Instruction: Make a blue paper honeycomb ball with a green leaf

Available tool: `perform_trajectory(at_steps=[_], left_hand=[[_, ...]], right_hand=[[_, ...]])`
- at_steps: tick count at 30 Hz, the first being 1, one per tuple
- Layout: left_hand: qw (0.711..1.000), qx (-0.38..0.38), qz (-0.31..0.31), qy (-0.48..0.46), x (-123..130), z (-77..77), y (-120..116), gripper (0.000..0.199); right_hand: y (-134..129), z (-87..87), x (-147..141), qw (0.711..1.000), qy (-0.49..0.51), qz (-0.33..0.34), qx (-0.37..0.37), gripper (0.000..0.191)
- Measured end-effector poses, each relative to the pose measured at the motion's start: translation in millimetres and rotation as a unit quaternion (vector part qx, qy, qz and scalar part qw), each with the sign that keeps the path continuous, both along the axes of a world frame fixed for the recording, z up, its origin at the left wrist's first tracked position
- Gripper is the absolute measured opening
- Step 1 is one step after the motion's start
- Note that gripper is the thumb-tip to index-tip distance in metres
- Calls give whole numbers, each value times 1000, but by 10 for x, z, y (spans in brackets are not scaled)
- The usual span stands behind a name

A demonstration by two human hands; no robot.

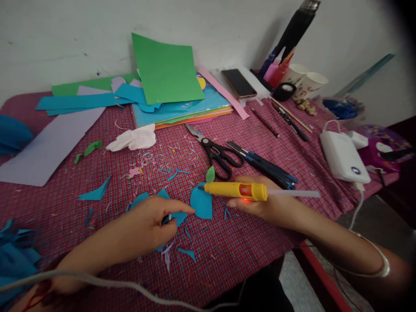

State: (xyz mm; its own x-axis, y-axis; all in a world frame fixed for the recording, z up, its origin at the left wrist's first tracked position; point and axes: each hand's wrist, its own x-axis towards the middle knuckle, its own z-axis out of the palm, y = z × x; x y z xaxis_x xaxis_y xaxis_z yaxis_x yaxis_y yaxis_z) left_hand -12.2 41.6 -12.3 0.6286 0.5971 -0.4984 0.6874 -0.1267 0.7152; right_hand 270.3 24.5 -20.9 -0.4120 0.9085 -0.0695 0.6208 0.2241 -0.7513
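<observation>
A yellow plastic glue gun [235, 190] is grasped in the right hand [276, 207], its dark nozzle held at the upper edge of a blue paper piece, rounded on one side and cornered on the other [203, 206]. That piece lies flat on a red checked cloth [256, 242], touched or nearly touched at its lower left by the left hand's [143, 223] extended forefinger. The other fingers are curled; whether anything is gripped under them cannot be told.

The cutting appears well advanced: shaped blue pieces [138, 199] are partly covered by the left hand, a small green paper leaf [210, 174] is finished in outline, and the black-handled scissors [222, 156] are laid down. Gluing seems less advanced, since the rounded piece looks unattached; whether glue has been applied is hidden by the poor view at the nozzle, though a red light is shown on the gun.

A smooth, square-cornered green paper sheet [167, 71] is left whole. Thin, curled paper shavings [147, 160] are scattered beside a crumpled, soft white tissue [133, 138], and a translucent glue stick [294, 193] is seen protruding straight from the gun's rear.
</observation>
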Motion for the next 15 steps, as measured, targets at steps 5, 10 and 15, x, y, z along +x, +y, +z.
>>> perform_trajectory(at_steps=[5, 10, 15], left_hand=[[1000, 1, 3, 0, 4, 4, 1, 47], [1000, -9, 4, -3, 11, 21, 11, 47], [1000, -4, 6, -2, 21, 24, 4, 47]], right_hand=[[-31, -57, 63, 998, -7, -31, 50, 27], [-29, -11, 96, 999, -16, -33, 7, 25], [-29, 17, 109, 999, -20, -49, -9, 27]])
